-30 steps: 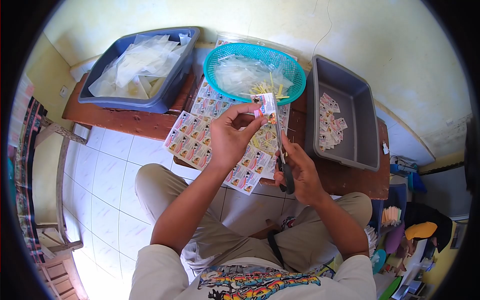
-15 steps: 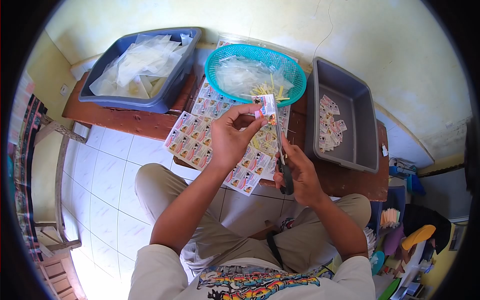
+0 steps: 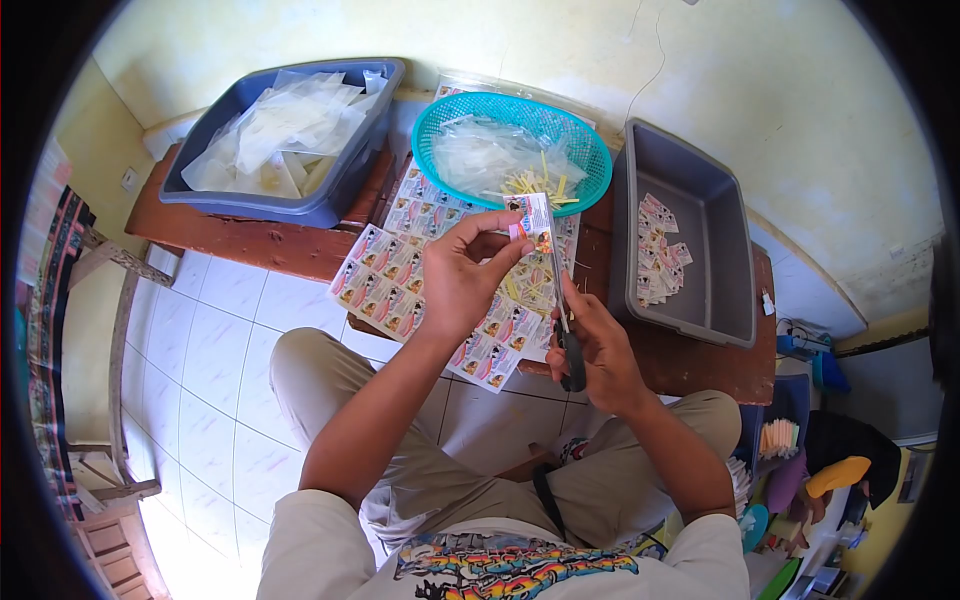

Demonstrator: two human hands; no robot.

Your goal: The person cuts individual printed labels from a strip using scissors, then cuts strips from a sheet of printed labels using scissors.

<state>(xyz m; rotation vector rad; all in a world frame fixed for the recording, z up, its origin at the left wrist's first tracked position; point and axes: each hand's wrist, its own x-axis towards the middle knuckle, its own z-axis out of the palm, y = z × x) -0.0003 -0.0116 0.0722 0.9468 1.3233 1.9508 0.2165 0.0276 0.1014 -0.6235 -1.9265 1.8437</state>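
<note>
Between thumb and fingers, my left hand [image 3: 468, 265] pinches a small printed label [image 3: 537, 213] above the bench. My right hand [image 3: 603, 350] is wrapped round the black handles of a pair of scissors [image 3: 570, 352], whose blades point up along the label's right edge. Whether the blades are parted cannot be made out. Below my hands lie printed label sheets [image 3: 385, 280], with thin yellowish paper strips [image 3: 530, 290] on top. Cut labels [image 3: 660, 250] are piled inside the grey tub [image 3: 735, 260] to the right.
A turquoise basket [image 3: 425, 150] behind my hands holds clear plastic and yellow strips. At left, a blue-grey tub [image 3: 250, 205] is filled with plastic bags [image 3: 290, 120]. Both tubs stand on a red-brown wooden bench [image 3: 690, 360]. Another person [image 3: 850, 460] is at the far right.
My hands, the label and the scissors keep almost the same position. The view has shifted very slightly. At far right, the other person's arm has moved downward.
</note>
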